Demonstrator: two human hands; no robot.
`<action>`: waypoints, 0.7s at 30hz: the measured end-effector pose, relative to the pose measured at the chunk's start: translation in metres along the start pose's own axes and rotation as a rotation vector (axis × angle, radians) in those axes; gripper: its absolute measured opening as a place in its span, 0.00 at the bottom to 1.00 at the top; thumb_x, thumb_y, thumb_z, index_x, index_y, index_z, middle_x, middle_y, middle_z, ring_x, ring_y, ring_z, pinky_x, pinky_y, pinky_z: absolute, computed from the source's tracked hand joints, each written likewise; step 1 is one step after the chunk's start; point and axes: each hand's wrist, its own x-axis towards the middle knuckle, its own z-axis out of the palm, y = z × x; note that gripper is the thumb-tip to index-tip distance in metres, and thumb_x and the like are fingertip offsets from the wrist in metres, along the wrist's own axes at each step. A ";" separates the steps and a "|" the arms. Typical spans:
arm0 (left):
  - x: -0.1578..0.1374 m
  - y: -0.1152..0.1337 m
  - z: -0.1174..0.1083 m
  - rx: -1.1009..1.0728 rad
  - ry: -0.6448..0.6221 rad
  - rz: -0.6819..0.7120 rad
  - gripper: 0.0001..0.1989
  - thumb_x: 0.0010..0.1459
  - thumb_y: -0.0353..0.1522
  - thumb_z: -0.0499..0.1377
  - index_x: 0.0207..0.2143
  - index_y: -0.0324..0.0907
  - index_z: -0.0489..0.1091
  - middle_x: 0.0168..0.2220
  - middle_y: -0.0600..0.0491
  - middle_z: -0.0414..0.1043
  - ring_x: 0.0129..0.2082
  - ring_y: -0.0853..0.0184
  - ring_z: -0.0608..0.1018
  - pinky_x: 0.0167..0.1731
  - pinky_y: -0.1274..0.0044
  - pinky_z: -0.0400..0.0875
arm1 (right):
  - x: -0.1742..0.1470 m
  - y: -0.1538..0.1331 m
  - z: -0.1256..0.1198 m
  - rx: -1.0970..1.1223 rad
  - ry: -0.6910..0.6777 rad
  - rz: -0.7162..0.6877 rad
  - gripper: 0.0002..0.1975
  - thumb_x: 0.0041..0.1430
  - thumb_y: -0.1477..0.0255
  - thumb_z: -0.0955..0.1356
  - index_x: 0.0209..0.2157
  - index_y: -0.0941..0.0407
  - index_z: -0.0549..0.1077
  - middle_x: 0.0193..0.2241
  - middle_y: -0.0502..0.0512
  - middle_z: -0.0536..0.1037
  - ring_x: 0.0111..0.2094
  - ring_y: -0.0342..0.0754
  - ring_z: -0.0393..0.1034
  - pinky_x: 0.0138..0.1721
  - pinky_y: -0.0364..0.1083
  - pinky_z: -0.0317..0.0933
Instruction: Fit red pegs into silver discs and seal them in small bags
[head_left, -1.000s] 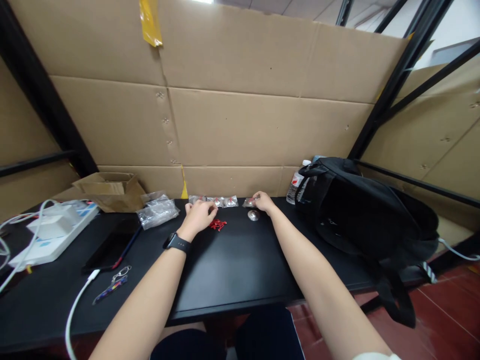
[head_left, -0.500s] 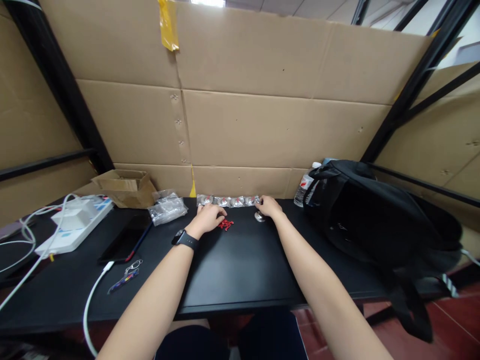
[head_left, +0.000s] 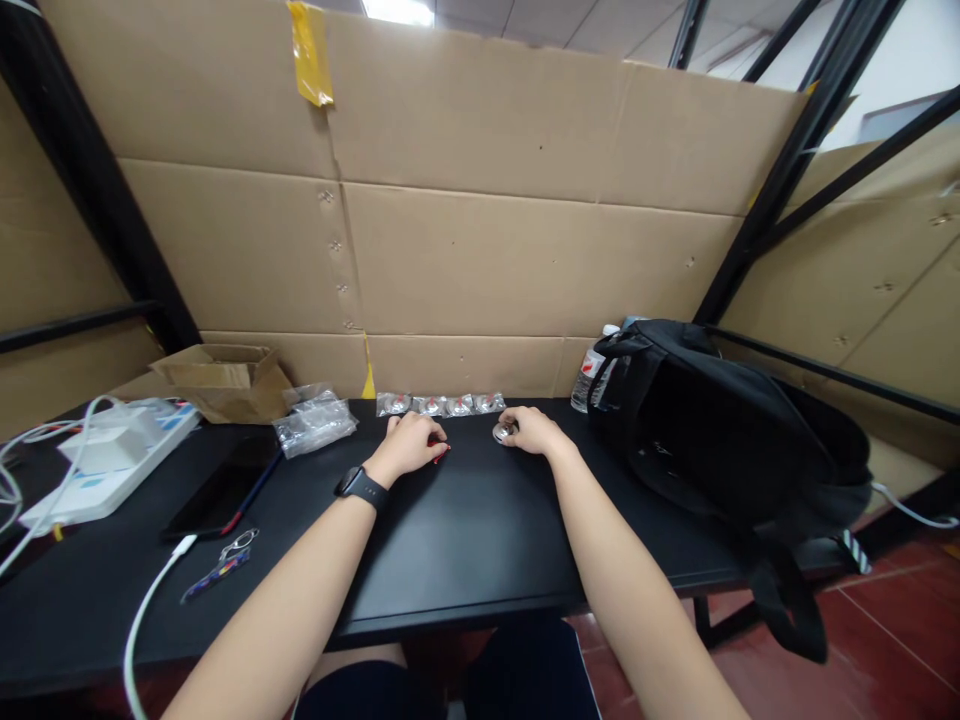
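My left hand (head_left: 411, 446), with a black watch on its wrist, is curled down over a small heap of red pieces (head_left: 442, 454). Only a few red bits show at its fingertips; the rest is hidden. My right hand (head_left: 531, 432) grips the edge of a small, round, silvery metal piece (head_left: 502, 433) at the table surface, thumb and fingers closed on it. Behind both hands, several clear packets (head_left: 431, 405) with silvery round things and red bits inside lie in a row by the cardboard wall.
A black backpack (head_left: 720, 440) and a water bottle (head_left: 589, 375) stand to the right. On the left are crumpled plastic bags (head_left: 315, 422), an open cardboard box (head_left: 232, 385), a phone (head_left: 221, 485), a keyring (head_left: 221, 570) and a white power strip (head_left: 112, 480).
My left hand has closed over the red pieces, covering most of them. My right fingers have come down around the round metal piece. The camera view has shifted slightly.
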 end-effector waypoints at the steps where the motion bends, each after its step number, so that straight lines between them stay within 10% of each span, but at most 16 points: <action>1: 0.000 0.003 0.004 0.022 0.012 -0.001 0.05 0.55 0.37 0.63 0.31 0.50 0.80 0.39 0.51 0.80 0.47 0.52 0.76 0.50 0.63 0.60 | -0.001 0.000 -0.002 0.006 0.016 -0.007 0.21 0.46 0.68 0.76 0.45 0.48 0.78 0.46 0.56 0.80 0.47 0.56 0.74 0.43 0.47 0.64; 21: 0.006 0.016 -0.006 -0.207 0.290 -0.009 0.08 0.62 0.38 0.60 0.40 0.49 0.78 0.42 0.53 0.82 0.47 0.58 0.78 0.50 0.68 0.65 | 0.004 -0.027 0.011 0.859 -0.024 -0.320 0.27 0.49 0.73 0.75 0.53 0.54 0.70 0.50 0.60 0.77 0.31 0.42 0.75 0.28 0.40 0.68</action>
